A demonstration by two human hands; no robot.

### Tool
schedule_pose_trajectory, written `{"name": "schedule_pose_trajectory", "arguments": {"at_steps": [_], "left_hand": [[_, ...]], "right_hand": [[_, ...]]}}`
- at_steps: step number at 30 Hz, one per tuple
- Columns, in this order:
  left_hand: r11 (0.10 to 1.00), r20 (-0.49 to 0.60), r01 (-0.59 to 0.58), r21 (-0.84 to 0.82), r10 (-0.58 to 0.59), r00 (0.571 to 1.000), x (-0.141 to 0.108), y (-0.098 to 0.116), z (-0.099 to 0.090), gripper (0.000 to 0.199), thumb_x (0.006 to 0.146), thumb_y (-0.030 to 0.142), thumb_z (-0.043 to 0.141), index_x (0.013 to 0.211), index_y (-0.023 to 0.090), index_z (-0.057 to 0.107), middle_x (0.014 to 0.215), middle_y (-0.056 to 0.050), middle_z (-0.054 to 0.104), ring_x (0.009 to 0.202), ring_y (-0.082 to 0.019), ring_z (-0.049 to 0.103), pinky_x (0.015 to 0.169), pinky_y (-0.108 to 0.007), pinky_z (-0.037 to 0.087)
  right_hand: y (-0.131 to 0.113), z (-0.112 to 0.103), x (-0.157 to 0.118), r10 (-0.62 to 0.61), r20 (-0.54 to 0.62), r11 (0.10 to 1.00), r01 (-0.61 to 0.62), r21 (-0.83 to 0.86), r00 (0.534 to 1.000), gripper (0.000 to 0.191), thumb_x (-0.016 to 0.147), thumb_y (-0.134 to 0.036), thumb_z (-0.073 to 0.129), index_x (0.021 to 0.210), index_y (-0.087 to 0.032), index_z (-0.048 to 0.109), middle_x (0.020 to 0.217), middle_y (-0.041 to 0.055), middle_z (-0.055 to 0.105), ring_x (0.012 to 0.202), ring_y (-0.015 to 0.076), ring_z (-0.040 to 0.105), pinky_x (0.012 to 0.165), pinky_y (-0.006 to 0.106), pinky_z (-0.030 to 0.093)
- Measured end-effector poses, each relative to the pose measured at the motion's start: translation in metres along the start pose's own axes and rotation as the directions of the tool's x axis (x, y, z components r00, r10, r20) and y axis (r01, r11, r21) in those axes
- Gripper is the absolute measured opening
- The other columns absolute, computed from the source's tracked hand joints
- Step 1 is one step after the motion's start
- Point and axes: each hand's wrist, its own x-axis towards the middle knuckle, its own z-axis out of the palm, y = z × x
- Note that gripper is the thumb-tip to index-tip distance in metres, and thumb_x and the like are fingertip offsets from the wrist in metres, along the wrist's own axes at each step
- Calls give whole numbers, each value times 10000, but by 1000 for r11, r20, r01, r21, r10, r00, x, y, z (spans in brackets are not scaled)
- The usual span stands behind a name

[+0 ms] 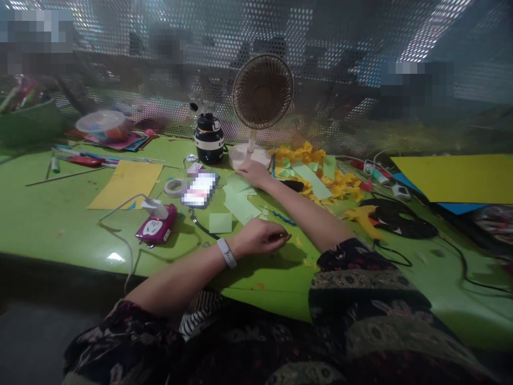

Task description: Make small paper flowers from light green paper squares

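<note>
My right hand (254, 174) reaches forward to the far part of the table, over light green paper (240, 202) and just in front of the base of a white fan (262, 93). Whether its fingers hold the paper's edge is too unclear to tell. Nearer to me, my left hand (262, 236), with a pale wristband (226, 252), hovers above the green tabletop with its fingers curled together. Anything in its fingertips is too small to make out. A small green paper piece (220, 223) lies just left of it.
A phone (199, 190), tape roll (175, 187), purple power strip (157, 227) and yellow sheet (126, 184) lie left. A black bottle (210, 140) stands behind. Yellow paper pieces (344, 184), a yellow glue gun (365, 218) with a cable and a large yellow sheet (452, 179) are right.
</note>
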Motion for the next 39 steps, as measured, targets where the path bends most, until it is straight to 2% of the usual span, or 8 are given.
{"name": "schedule_pose_trajectory", "arguments": {"at_steps": [7, 11, 15, 17, 20, 29, 34, 39], "left_hand": [[963, -293, 106, -249, -179, 939, 3, -10, -4, 249, 978, 349, 557, 954, 154, 710, 840, -80, 746, 728, -158, 684, 673, -270, 532], [932, -670, 101, -347, -322, 668, 10, -17, -23, 504, 916, 378, 682, 1379, 249, 529, 1500, -135, 513, 1397, -257, 483, 1094, -409, 451], [571, -301, 202, -795, -661, 687, 14, -20, -31, 495, 848, 430, 752, 1271, 207, 620, 1318, -126, 656, 1248, -254, 610, 1002, -371, 518], [359, -31, 308, -881, -695, 719, 15, -19, -27, 444, 770, 457, 814, 1053, 133, 707, 1038, -121, 744, 931, -211, 706, 816, -324, 577], [221, 76, 337, -915, -727, 682, 14, -17, -18, 361, 706, 418, 870, 838, 119, 716, 778, -52, 731, 668, -124, 653, 651, -244, 559], [76, 214, 400, -913, -746, 631, 12, -14, -15, 232, 778, 318, 844, 772, 134, 702, 731, -36, 734, 630, -98, 658, 630, -214, 572], [68, 239, 379, -923, -671, 702, 7, -7, -8, 150, 818, 276, 799, 863, 147, 738, 959, -58, 783, 874, -146, 740, 907, -315, 596], [99, 235, 378, -920, -632, 738, 6, -5, -4, 332, 835, 455, 758, 1000, 167, 751, 1075, -115, 787, 997, -249, 756, 868, -368, 616]], "right_hand": [[4, -34, -37, 152, -164, 983, -132, 130, 975, 292, 998, -308, 469, 949, -151, 710, 963, 99, 733, 888, 223, 615, 786, 299, 392], [10, -59, -89, 162, -195, 952, -102, 289, 967, 274, 972, -327, 489, 839, -151, 653, 822, 54, 677, 776, 189, 576, 732, 286, 401], [1, -67, -144, 87, -157, 920, -18, 392, 984, 301, 990, -400, 471, 908, -182, 660, 846, 39, 693, 799, 199, 604, 747, 289, 439], [-6, -64, -166, 79, -151, 911, -10, 412, 985, 290, 1005, -389, 453, 1015, -195, 670, 945, 54, 722, 846, 212, 638, 773, 301, 462], [-9, -57, -194, 131, -219, 946, -55, 321, 967, 330, 1020, -371, 419, 1169, -200, 659, 973, 84, 725, 830, 230, 660, 773, 338, 498], [9, -30, -230, -169, -364, 958, 240, 159, 916, 362, 924, -202, 593, 1249, -313, 711, 1509, 80, 508, 1386, 300, 459, 1119, 564, 411], [-5, -21, -234, 107, -391, 858, 113, 500, 914, 165, 955, -353, 632, 977, -278, 778, 1367, 86, 623, 1286, 269, 563, 1058, 511, 484], [-11, -18, -234, 352, -261, 624, -17, 781, 899, 364, 879, -560, 671, 782, -210, 680, 861, 58, 691, 744, 182, 632, 668, 331, 547]]}}
